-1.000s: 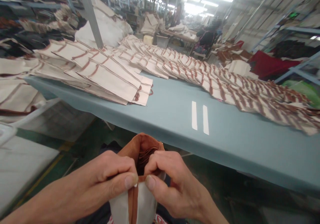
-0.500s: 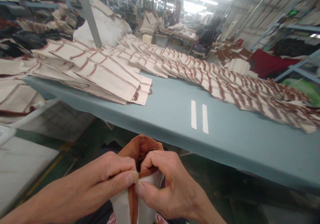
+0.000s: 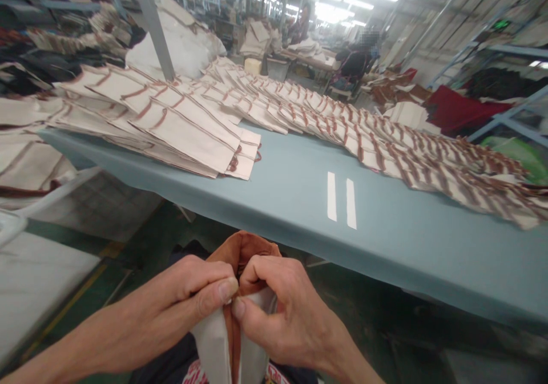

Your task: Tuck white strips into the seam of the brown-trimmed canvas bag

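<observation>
A cream cloth piece with brown trim (image 3: 209, 338) hangs from my hands close to my body. Its brown upper part (image 3: 250, 244) stands open like the mouth of a bag, and a brown strip runs down its middle. My left hand (image 3: 201, 295) pinches the trim at this mouth between thumb and fingers. Right beside it, my right hand (image 3: 280, 310) pinches the same edge with thumb and bent forefinger. The thumb tips almost touch. Whatever small part lies between the fingertips is mostly hidden.
Ahead is a blue-green table (image 3: 291, 201) bearing two white strips (image 3: 341, 201). A stack of cream cloth pieces (image 3: 180, 124) lies at its left, and long overlapping rows (image 3: 363, 127) cross its far side. A white bin (image 3: 98, 201) stands at left. A person (image 3: 355, 61) sits farther back.
Both hands keep their pinch and have shifted only slightly. The right fingers have risen a little, and the cloth below the hands has folded and swung slightly to the right.
</observation>
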### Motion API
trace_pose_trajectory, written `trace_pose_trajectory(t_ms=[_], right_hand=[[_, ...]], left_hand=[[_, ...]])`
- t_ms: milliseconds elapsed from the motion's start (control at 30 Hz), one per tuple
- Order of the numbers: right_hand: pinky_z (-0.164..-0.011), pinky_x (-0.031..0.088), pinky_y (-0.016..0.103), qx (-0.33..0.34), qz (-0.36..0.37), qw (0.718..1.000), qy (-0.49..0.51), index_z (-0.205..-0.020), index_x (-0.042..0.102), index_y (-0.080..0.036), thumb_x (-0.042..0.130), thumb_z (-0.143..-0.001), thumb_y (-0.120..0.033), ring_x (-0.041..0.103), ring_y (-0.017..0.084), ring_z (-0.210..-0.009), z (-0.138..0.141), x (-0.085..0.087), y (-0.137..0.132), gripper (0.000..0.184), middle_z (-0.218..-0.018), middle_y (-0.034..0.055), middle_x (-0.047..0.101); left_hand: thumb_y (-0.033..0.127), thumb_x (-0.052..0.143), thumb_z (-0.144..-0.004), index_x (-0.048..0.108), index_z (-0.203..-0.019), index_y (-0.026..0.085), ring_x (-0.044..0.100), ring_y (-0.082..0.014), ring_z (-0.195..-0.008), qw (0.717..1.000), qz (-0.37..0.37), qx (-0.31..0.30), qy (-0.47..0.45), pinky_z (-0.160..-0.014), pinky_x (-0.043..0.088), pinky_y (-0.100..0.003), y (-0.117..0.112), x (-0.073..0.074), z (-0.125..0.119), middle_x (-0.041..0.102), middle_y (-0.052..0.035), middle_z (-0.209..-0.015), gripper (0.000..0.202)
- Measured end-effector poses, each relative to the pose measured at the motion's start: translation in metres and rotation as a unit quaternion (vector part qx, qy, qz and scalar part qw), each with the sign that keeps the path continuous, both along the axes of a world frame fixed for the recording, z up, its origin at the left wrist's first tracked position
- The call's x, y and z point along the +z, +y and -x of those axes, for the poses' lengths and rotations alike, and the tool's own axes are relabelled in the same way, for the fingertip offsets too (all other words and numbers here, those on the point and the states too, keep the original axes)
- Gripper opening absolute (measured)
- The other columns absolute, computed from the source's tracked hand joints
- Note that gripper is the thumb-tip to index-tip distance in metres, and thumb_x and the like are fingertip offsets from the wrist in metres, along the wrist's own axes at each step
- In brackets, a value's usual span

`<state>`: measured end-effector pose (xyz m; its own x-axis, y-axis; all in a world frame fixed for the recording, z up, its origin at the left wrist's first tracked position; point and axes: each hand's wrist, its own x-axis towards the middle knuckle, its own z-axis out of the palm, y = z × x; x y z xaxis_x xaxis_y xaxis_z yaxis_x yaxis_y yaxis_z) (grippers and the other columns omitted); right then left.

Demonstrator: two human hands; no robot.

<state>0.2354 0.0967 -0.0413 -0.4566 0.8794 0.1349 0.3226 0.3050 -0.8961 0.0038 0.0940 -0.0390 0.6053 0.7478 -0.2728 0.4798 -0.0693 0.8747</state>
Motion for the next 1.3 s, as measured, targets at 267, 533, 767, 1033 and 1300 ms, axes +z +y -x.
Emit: trace_pose_trajectory(t_ms=[267,533,767,1033,1300], right_hand=[[-0.066,0.037,0.027,-0.001,-0.007,1.0,-0.012,-0.072,0.054,-0.022,0.066,-0.086,-0.025,0.055,0.013,-0.065,0.001,-0.001,0.001,0.018,-0.069,-0.0041,0.062],[-0.063,0.034,0.027,-0.007,-0.001,1.0,-0.005,-0.071,0.049,-0.023,0.067,-0.086,-0.026,0.047,0.012,-0.061,-0.001,0.002,-0.002,0.024,-0.066,-0.0061,0.054],[-0.063,0.035,0.028,0.036,0.04,0.998,0.02,-0.072,0.056,-0.022,0.07,-0.088,-0.031,0.049,0.012,-0.061,-0.006,0.006,-0.003,0.023,-0.067,-0.0056,0.057],[-0.064,0.035,0.027,0.049,0.043,0.997,0.036,-0.073,0.055,-0.022,0.068,-0.078,-0.023,0.049,0.012,-0.062,-0.009,0.003,-0.003,0.014,-0.069,-0.0063,0.056],[-0.063,0.034,0.028,0.057,0.082,0.994,0.034,-0.075,0.059,-0.022,0.074,-0.085,-0.042,0.049,0.013,-0.065,-0.011,0.0,0.003,0.027,-0.07,-0.0054,0.058]], left_hand=[[0.057,0.038,-0.116,0.047,-0.074,0.022,0.042,-0.0129,-0.067,1.0,-0.016,-0.001,-0.025,-0.06,0.033,-0.026,0.007,0.003,-0.012,0.043,0.0061,-0.072,0.055],[0.052,0.057,-0.109,0.043,-0.069,0.022,0.032,-0.0115,-0.061,0.994,0.048,-0.009,-0.098,-0.053,0.024,-0.026,0.01,0.004,-0.018,0.034,0.0073,-0.066,0.052],[0.045,0.056,-0.101,0.043,-0.066,0.023,0.031,-0.0112,-0.059,0.993,0.066,0.009,-0.1,-0.051,0.023,-0.025,0.004,0.003,-0.02,0.035,0.0073,-0.062,0.043],[0.039,0.052,-0.097,0.042,-0.067,0.024,0.03,-0.0113,-0.058,0.995,0.04,0.013,-0.085,-0.051,0.022,-0.026,0.001,-0.001,-0.023,0.034,0.0076,-0.063,0.035],[0.026,0.053,-0.089,0.033,-0.065,0.024,0.028,-0.0095,-0.056,0.992,-0.014,0.038,-0.119,-0.048,0.02,-0.025,-0.004,-0.013,-0.029,0.03,0.0086,-0.061,0.031]])
